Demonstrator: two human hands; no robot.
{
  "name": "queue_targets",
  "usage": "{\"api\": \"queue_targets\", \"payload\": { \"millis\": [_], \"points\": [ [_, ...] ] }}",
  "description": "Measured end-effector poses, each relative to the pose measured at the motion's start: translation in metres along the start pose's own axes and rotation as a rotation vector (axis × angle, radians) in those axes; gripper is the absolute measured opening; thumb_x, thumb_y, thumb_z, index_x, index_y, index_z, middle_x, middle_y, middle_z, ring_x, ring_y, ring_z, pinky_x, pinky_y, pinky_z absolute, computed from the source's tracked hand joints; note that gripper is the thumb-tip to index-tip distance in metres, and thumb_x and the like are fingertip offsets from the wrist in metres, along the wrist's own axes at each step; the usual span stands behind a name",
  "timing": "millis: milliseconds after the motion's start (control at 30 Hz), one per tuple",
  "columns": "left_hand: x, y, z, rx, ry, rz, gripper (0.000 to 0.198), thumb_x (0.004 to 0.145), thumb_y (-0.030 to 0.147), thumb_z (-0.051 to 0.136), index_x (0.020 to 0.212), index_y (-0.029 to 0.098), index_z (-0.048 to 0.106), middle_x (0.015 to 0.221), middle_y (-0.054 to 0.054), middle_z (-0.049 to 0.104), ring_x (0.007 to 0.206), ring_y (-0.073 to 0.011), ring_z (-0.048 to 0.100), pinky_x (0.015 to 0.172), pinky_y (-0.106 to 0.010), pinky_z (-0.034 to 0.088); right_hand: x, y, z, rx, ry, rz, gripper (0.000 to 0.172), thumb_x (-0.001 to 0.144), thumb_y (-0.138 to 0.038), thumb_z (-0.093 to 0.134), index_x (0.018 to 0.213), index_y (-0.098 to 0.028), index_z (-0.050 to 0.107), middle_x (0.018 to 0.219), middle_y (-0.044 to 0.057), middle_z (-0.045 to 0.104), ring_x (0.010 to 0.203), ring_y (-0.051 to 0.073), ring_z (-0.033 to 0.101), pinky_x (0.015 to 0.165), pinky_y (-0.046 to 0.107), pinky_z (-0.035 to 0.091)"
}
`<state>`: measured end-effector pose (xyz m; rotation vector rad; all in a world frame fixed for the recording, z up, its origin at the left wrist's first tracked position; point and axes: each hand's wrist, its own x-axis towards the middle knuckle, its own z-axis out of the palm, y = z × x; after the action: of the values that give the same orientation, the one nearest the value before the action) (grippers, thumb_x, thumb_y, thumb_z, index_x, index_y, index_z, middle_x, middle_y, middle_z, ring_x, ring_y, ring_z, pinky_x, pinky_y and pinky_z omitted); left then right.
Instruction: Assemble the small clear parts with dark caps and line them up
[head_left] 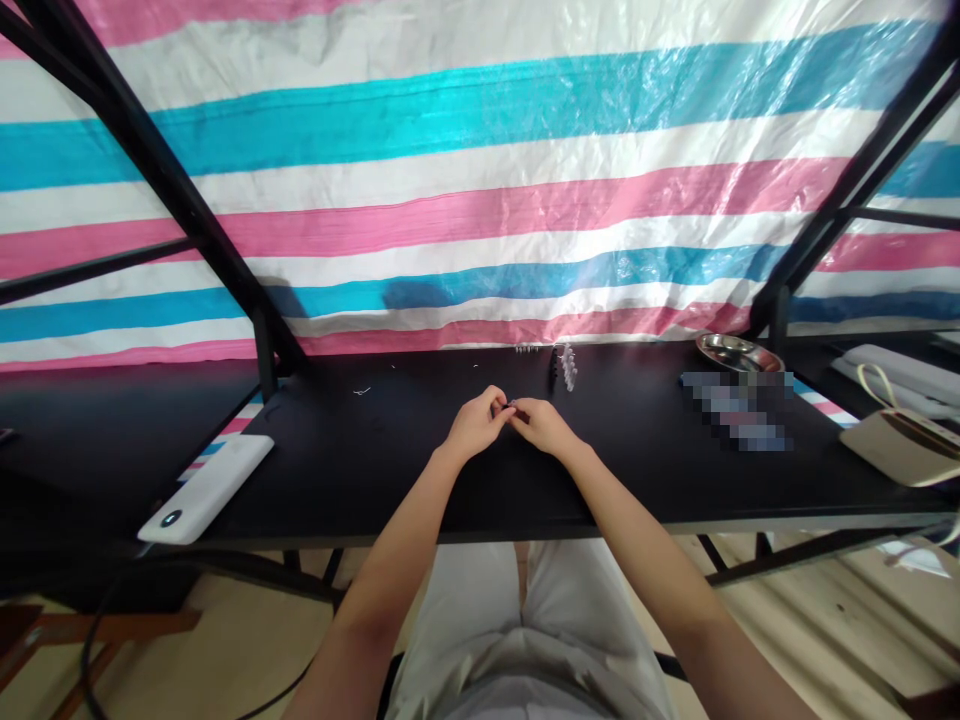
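Both hands meet over the middle of the black table [337,450], fingertips pinched together. My left hand [478,424] and my right hand [545,424] are closed on a small dark piece [509,405], mostly covered by the fingers and too small to name. Just beyond my right hand stand a black toothed strip [554,367] and a clear, bumpy strip [568,368]. Further back lies a row of small shiny bits [526,349]. To the left of my hands are thin white scraps [362,391].
A white power bank [206,490] with a cable lies at the left edge. A round metal dish [739,352] sits back right, beside a blurred-out patch [739,411]. Further right is a beige pouch [900,445]. Black frame bars [169,175] and a striped sheet [480,190] rise behind.
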<state>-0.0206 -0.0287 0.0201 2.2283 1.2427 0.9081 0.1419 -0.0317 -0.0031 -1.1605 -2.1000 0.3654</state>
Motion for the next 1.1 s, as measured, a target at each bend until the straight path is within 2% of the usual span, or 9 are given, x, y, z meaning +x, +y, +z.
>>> {"api": "queue_targets", "payload": {
  "millis": [100,200,333,433,567,733,900,1100],
  "points": [
    [-0.001,0.001,0.000,0.033,-0.024,0.012,0.017,0.081,0.035,0.051,0.092,0.022,0.051,0.073,0.004,0.057,0.059,-0.0083,0.051,0.060,-0.021,0.039,0.000,-0.002,-0.006,-0.049,-0.045,0.020,0.017,0.080,-0.022,0.049,0.066,-0.017,0.055,0.062,0.000,0.053,0.055,0.010,0.045,0.054,0.021,0.032],
    [-0.001,0.002,-0.001,0.060,-0.062,0.021,0.022,0.081,0.035,0.050,0.100,0.023,0.049,0.079,0.003,0.060,0.062,-0.0092,0.053,0.061,-0.021,0.040,0.003,0.004,-0.022,-0.148,-0.132,0.101,0.017,0.080,-0.024,0.051,0.067,-0.017,0.058,0.065,0.001,0.059,0.057,0.010,0.049,0.054,0.020,0.031],
    [-0.001,0.004,-0.003,0.142,-0.133,-0.007,0.021,0.084,0.035,0.046,0.101,0.023,0.051,0.082,0.002,0.063,0.065,-0.0111,0.056,0.062,-0.023,0.040,0.008,0.027,-0.051,-0.359,-0.222,0.328,0.018,0.077,-0.031,0.056,0.068,-0.018,0.064,0.067,0.004,0.064,0.061,0.012,0.054,0.054,0.021,0.031],
    [-0.001,0.006,-0.003,0.218,-0.191,-0.017,0.018,0.085,0.035,0.045,0.094,0.023,0.056,0.083,0.001,0.065,0.070,-0.0125,0.058,0.065,-0.024,0.041,0.009,0.046,-0.064,-0.427,-0.235,0.389,0.018,0.076,-0.032,0.058,0.067,-0.018,0.065,0.069,0.005,0.065,0.066,0.014,0.057,0.056,0.022,0.032],
    [-0.002,0.010,-0.004,0.263,-0.244,-0.004,0.020,0.086,0.034,0.044,0.094,0.023,0.058,0.081,0.000,0.065,0.074,-0.0139,0.059,0.068,-0.025,0.042,0.005,0.060,-0.060,-0.383,-0.137,0.417,0.023,0.079,-0.036,0.053,0.070,-0.018,0.065,0.067,0.003,0.064,0.063,0.013,0.056,0.057,0.021,0.033],
    [-0.002,0.011,-0.005,0.270,-0.250,-0.015,0.022,0.086,0.035,0.042,0.095,0.023,0.058,0.081,0.000,0.065,0.073,-0.0141,0.058,0.067,-0.025,0.042,-0.001,0.064,-0.046,-0.337,0.002,0.468,0.025,0.080,-0.038,0.051,0.069,-0.019,0.063,0.068,0.003,0.064,0.064,0.014,0.057,0.057,0.022,0.034],
    [-0.001,0.007,-0.002,0.266,-0.233,0.005,0.021,0.086,0.036,0.042,0.094,0.024,0.058,0.080,0.001,0.065,0.069,-0.0134,0.058,0.065,-0.024,0.041,-0.003,0.069,-0.039,-0.330,0.040,0.517,0.023,0.080,-0.038,0.052,0.073,-0.020,0.064,0.072,0.003,0.065,0.068,0.016,0.059,0.058,0.022,0.035],
    [-0.001,0.006,0.000,0.261,-0.220,0.008,0.021,0.086,0.035,0.042,0.097,0.025,0.057,0.080,0.001,0.064,0.070,-0.0135,0.058,0.065,-0.024,0.041,-0.003,0.072,-0.037,-0.320,0.026,0.524,0.021,0.081,-0.037,0.052,0.080,-0.020,0.065,0.080,0.004,0.067,0.074,0.016,0.061,0.062,0.023,0.038]
  ]
}}
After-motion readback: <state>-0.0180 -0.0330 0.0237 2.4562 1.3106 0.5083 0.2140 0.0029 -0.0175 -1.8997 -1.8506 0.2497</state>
